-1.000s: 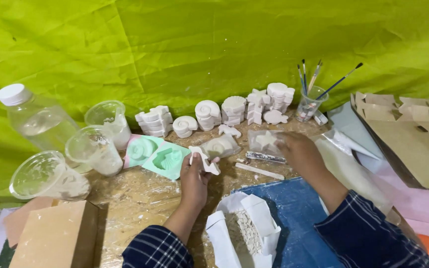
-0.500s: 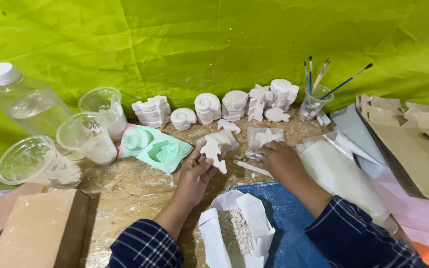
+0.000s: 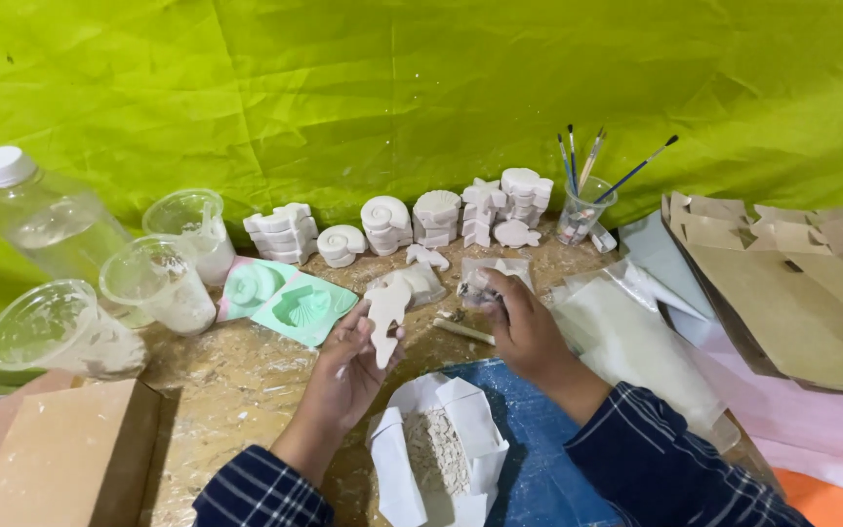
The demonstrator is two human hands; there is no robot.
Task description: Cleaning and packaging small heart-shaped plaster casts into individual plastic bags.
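The left hand [image 3: 348, 366] has a closed grip on a white plaster figure [image 3: 385, 310], fingers wrapped round its lower end so the piece stands almost upright above the table [image 3: 236, 376]; the right hand [image 3: 524, 327] reaches forward with its fingers curled down onto a small clear bag [image 3: 485, 278] lying on the table, and whether that grip has closed on the bag or only presses it I cannot tell. Going by size from there: a green cloth [image 3: 421, 88] hangs behind everything, flat brown cardboard pieces [image 3: 782, 283] lie at the far right, a tan box [image 3: 60, 459] sits at the near left, and a clear water bottle [image 3: 41, 215] with a white cap stands at the far left beside three plastic cups [image 3: 153, 283] smeared with white. A white paper tray of crumbled plaster [image 3: 436, 454] rests on a blue sheet [image 3: 539, 439] just below the hands. Two green moulds [image 3: 290, 303] lie left of the figure, a row of stacked white shell casts [image 3: 412, 224] lines the back edge, and a small glass of paintbrushes [image 3: 582, 205] stands to their right. The figure looks thin and brittle, so the likely trouble is a snap at its narrow part if the fingers squeeze hard, or a chip if it slips and strikes the table; the reaching arm could also brush the nearby loose casts.
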